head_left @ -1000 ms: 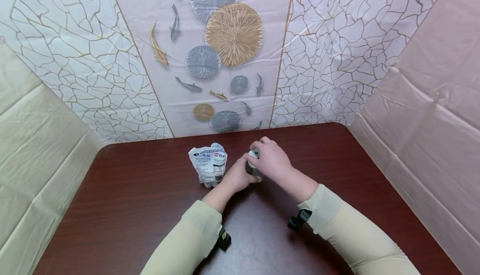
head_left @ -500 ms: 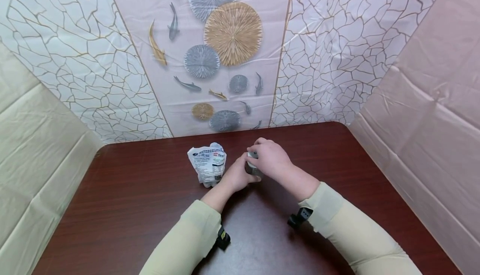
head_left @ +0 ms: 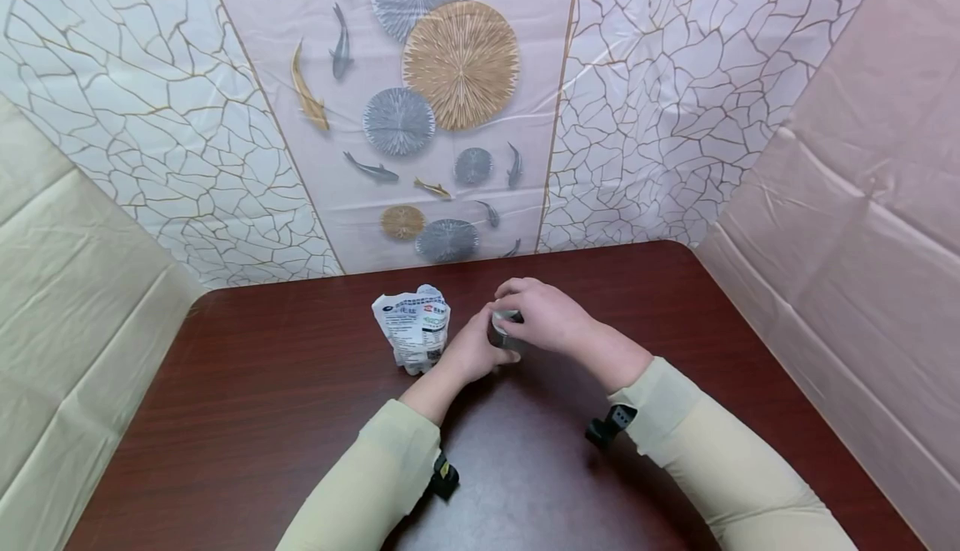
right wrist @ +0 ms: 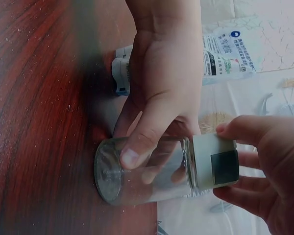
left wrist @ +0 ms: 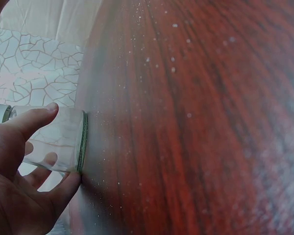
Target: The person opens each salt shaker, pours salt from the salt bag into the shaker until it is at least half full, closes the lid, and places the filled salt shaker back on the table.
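A clear glass jar (right wrist: 112, 178) stands on the table, with nothing visible inside. Its pale lid (right wrist: 203, 159) carries a dark square patch on the side and sits on the jar's mouth. My left hand (head_left: 471, 353) grips the jar's body, thumb on one side and fingers round the other. From the right, my right hand (head_left: 547, 316) holds the lid, with the thumb (right wrist: 230, 128) at one edge and the fingers at the opposite edge. In the left wrist view, the jar's base (left wrist: 82, 142) is down at the tabletop.
A white printed plastic bag (head_left: 416, 330) stands just left of my left hand. The dark red-brown wooden table (head_left: 225, 418) is bordered by a patterned cloth backdrop (head_left: 637, 117) behind and plain cloth on both sides.
My right hand has turned on the lid, and its wrist and forearm have shifted slightly right. The left hand keeps its grip on the jar. The bag stays in place.
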Tool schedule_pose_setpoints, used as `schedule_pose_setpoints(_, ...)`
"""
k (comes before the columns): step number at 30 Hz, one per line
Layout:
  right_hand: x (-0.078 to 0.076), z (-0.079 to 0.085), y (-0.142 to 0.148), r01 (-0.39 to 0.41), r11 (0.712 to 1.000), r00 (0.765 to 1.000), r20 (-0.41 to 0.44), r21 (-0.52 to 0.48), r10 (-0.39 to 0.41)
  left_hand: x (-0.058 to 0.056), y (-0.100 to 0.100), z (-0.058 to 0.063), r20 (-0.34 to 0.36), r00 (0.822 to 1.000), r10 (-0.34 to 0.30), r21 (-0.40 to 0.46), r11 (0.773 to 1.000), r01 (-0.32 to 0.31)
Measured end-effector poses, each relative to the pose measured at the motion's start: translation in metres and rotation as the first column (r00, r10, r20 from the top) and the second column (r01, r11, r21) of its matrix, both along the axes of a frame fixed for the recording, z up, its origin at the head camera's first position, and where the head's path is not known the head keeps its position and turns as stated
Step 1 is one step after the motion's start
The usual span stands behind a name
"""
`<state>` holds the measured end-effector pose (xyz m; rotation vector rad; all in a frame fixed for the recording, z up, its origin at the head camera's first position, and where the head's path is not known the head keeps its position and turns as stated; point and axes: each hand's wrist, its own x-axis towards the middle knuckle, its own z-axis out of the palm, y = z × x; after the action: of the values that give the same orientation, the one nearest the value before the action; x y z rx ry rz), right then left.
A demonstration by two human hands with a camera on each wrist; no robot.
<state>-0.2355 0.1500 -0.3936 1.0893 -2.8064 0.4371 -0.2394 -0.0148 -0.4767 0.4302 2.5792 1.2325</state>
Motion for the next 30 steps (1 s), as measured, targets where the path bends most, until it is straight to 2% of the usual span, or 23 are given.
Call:
schedule_pose_setpoints(8,-0.003,-0.001,0.002,-0.081,0.996,0.996,0.023,-0.030,0.082,0.000,-0.001,0.000,0.019,1.000,-0.001,0.039,0.999,0.000)
schedule_pose_setpoints(11,-0.004,-0.002,0.003,-0.085,0.995,0.996,0.024,-0.051,0.087,0.000,-0.001,0.001,0.028,1.000,0.001,0.041,0.999,-0.002)
schedule_pose_setpoints(14,-0.001,-0.005,0.003,-0.055,0.996,0.997,0.046,-0.072,0.059,-0.001,0.000,0.001,0.017,1.000,-0.006,0.034,0.999,0.005)
schedule_pose_setpoints(17,0.003,-0.008,0.001,0.012,0.996,0.998,0.066,-0.091,-0.006,-0.001,0.000,0.001,-0.008,1.000,-0.010,0.024,1.000,0.010)
schedule_pose_setpoints(21,0.008,-0.011,-0.006,0.149,0.982,0.988,0.043,-0.115,-0.145,-0.001,0.001,0.000,-0.042,0.999,-0.014,0.019,1.000,0.015)
schedule_pose_setpoints(26,0.013,-0.010,-0.015,0.340,0.932,0.940,0.048,-0.127,-0.337,-0.001,0.001,0.000,-0.053,0.999,-0.010,0.022,1.000,0.011)
schedule_pose_setpoints(30,0.015,-0.009,-0.020,0.403,0.911,0.915,0.069,-0.094,-0.397,0.000,0.001,0.000,-0.047,0.999,-0.010,0.028,1.000,0.012)
